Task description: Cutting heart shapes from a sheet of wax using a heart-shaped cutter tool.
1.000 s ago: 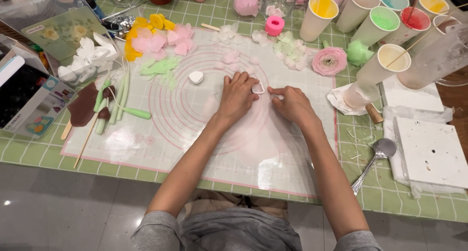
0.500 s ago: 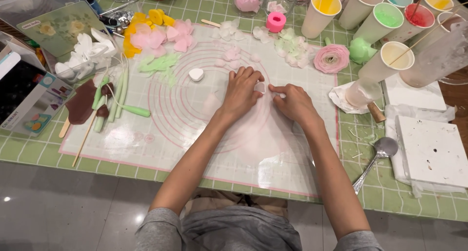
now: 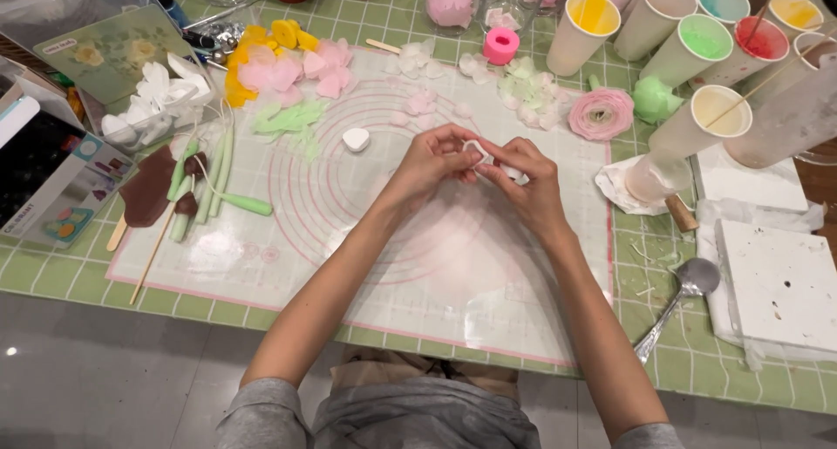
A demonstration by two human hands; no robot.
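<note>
Both hands meet above the middle of the mat (image 3: 418,283). The left hand (image 3: 432,161) and right hand (image 3: 523,174) pinch a small white cutter (image 3: 479,151) between their curled fingertips, held between them.

Seven tall paper cups of coloured liquid (image 3: 593,20), one round pink ruffled flower (image 3: 601,114), one metal spoon (image 3: 678,302), one white heart-shaped cutter (image 3: 355,139), one pink ring-shaped mould (image 3: 501,45), two white slabs (image 3: 778,283).
</note>
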